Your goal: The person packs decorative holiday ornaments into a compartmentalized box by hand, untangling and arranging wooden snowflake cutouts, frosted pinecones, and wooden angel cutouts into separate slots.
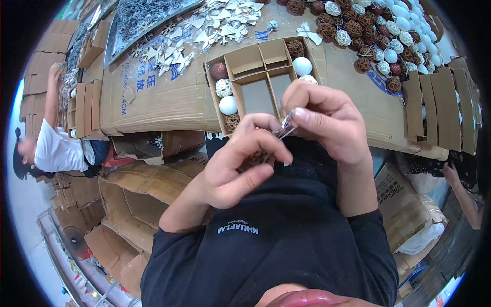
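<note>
In front of my chest, my right hand (327, 120) pinches a small, shiny silvery piece (287, 121) between thumb and fingertips. A thin strand or strip of it runs toward my left hand (243, 163), whose fingers are curled. Something small and greyish shows partly in the left palm, too blurred to name. Just beyond both hands sits a divided cardboard box (244, 65). Its left side holds a dark red ball (218, 70), a white woven ball (224, 87), a smooth white ball (228, 105) and a brown woven ball (232, 123). On its right are another brown woven ball (295, 48) and a light blue-white ball (302, 66).
Flat white ornaments (225, 23) lie scattered beyond the box, beside a metal tray (153, 30) of frosted pieces. A heap of balls (373, 36) fills the far right. More divided boxes (442, 110) stand right. A co-worker (61, 148) works at left; another person's arm (463, 192) shows right.
</note>
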`<move>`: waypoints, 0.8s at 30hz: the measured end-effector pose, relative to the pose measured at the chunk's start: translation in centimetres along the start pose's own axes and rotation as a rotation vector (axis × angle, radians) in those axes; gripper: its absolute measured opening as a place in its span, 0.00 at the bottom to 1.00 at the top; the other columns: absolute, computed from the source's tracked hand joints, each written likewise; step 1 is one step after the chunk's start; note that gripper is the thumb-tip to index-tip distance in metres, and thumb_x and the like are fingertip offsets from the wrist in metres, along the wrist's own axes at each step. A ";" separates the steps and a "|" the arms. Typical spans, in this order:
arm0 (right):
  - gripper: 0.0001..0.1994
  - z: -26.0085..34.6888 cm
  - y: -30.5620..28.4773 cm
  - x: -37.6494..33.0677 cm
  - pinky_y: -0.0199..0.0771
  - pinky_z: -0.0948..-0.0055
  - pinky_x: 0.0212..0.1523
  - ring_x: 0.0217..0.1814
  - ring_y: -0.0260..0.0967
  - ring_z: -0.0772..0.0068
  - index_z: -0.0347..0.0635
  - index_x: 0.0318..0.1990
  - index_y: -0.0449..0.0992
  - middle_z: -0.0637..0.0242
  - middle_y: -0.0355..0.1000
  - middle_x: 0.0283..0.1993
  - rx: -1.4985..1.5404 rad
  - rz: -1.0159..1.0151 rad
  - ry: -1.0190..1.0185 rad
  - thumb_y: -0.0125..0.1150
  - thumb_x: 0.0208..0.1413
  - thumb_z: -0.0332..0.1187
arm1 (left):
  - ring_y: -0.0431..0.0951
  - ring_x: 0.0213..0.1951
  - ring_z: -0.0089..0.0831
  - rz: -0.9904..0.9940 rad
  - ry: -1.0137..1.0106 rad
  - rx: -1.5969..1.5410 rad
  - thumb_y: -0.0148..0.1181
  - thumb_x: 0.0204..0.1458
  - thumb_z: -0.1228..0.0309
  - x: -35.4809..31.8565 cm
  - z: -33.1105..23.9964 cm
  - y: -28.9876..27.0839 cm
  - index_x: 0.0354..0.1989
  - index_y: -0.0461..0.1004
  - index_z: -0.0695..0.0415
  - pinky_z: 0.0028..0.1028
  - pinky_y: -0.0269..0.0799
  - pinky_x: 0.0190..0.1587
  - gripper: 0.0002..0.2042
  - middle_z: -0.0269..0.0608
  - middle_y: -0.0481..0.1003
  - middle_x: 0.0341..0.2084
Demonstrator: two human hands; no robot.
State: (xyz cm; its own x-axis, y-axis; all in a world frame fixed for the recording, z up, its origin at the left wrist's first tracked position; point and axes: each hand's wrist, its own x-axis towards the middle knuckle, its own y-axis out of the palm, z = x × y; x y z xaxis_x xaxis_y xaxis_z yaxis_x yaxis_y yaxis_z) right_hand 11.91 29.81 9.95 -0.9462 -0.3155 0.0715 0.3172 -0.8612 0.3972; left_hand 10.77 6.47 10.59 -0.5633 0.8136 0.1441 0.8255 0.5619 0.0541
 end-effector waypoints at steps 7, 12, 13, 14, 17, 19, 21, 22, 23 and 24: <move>0.10 -1.4 -1.0 0.9 0.68 0.82 0.32 0.30 0.66 0.82 0.37 0.36 0.76 0.71 0.72 0.32 0.399 -0.154 0.085 0.59 0.67 0.34 | 0.70 0.54 0.34 0.074 -0.055 0.144 0.70 0.50 0.82 1.5 0.3 1.8 0.44 0.72 0.57 0.33 0.65 0.59 0.16 0.46 0.67 0.49; 0.12 -1.7 -1.4 0.8 0.63 0.80 0.35 0.34 0.62 0.81 0.38 0.35 0.71 0.69 0.67 0.37 0.292 -0.183 0.141 0.54 0.69 0.37 | 0.76 0.43 0.30 0.101 -0.049 -0.211 0.70 0.54 0.78 1.4 1.7 2.2 0.50 0.69 0.60 0.28 0.75 0.49 0.18 0.42 0.70 0.46; 0.12 -1.7 -1.5 0.8 0.64 0.80 0.35 0.34 0.63 0.81 0.38 0.36 0.72 0.69 0.67 0.37 0.299 -0.195 0.141 0.54 0.69 0.37 | 0.76 0.44 0.30 0.071 -0.048 -0.177 0.69 0.56 0.76 1.6 1.5 2.3 0.53 0.68 0.62 0.28 0.75 0.49 0.19 0.43 0.70 0.46; 0.12 -1.7 -1.6 0.9 0.64 0.80 0.35 0.35 0.64 0.81 0.38 0.36 0.72 0.70 0.68 0.37 0.305 -0.206 0.141 0.55 0.69 0.38 | 0.76 0.45 0.30 0.041 -0.046 -0.142 0.68 0.57 0.74 1.7 1.3 2.4 0.56 0.67 0.63 0.28 0.75 0.49 0.21 0.44 0.70 0.47; 0.13 -2.2 -2.4 1.0 0.68 0.79 0.38 0.36 0.66 0.81 0.37 0.39 0.73 0.69 0.71 0.38 0.381 -0.211 0.143 0.53 0.71 0.38 | 0.75 0.45 0.29 -0.031 -0.048 -0.277 0.59 0.65 0.61 1.9 0.9 3.2 0.64 0.56 0.65 0.31 0.75 0.49 0.28 0.46 0.69 0.50; 0.13 -2.3 -2.3 0.9 0.69 0.79 0.38 0.38 0.67 0.80 0.35 0.40 0.73 0.65 0.71 0.41 0.424 -0.242 0.060 0.52 0.71 0.37 | 0.72 0.42 0.28 -0.155 0.007 -0.351 0.55 0.67 0.56 2.3 1.1 3.8 0.65 0.54 0.61 0.32 0.74 0.46 0.28 0.46 0.68 0.49; 0.09 -2.3 -2.3 1.0 0.74 0.78 0.35 0.35 0.72 0.81 0.36 0.44 0.76 0.66 0.76 0.40 0.458 -0.156 -0.115 0.56 0.70 0.33 | 0.72 0.41 0.29 -0.263 0.013 -0.565 0.50 0.69 0.55 2.8 1.4 3.3 0.65 0.54 0.57 0.32 0.73 0.44 0.25 0.47 0.69 0.49; 0.08 -1.9 -1.7 0.7 0.76 0.75 0.34 0.35 0.73 0.81 0.35 0.42 0.76 0.65 0.76 0.41 0.298 -0.136 -0.165 0.56 0.69 0.31 | 0.72 0.41 0.29 -0.316 0.014 -0.606 0.48 0.70 0.55 3.1 1.9 2.9 0.65 0.54 0.57 0.32 0.72 0.44 0.24 0.47 0.69 0.49; 0.07 -1.6 -0.5 0.2 0.78 0.73 0.34 0.36 0.73 0.80 0.33 0.41 0.76 0.65 0.75 0.42 0.139 -0.117 -0.214 0.55 0.69 0.29 | 0.72 0.41 0.29 -0.368 0.014 -0.647 0.46 0.70 0.56 3.4 2.4 2.5 0.66 0.54 0.57 0.32 0.72 0.45 0.24 0.47 0.70 0.48; 0.04 -1.7 1.0 -0.2 0.80 0.70 0.33 0.36 0.75 0.75 0.31 0.38 0.75 0.61 0.74 0.42 -0.155 -0.224 -0.231 0.58 0.64 0.24 | 0.74 0.41 0.29 -0.382 0.017 -0.657 0.44 0.72 0.58 3.7 2.5 2.1 0.65 0.55 0.57 0.29 0.71 0.45 0.21 0.45 0.72 0.47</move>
State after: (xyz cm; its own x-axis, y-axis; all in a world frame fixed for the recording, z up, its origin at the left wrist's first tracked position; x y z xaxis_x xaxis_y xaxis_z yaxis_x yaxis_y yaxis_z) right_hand 12.51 28.35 8.77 -0.9772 -0.0290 0.2101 0.0894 -0.9546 0.2842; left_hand 10.29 11.05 8.79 -0.8178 0.5754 0.0119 0.4285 0.5950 0.6799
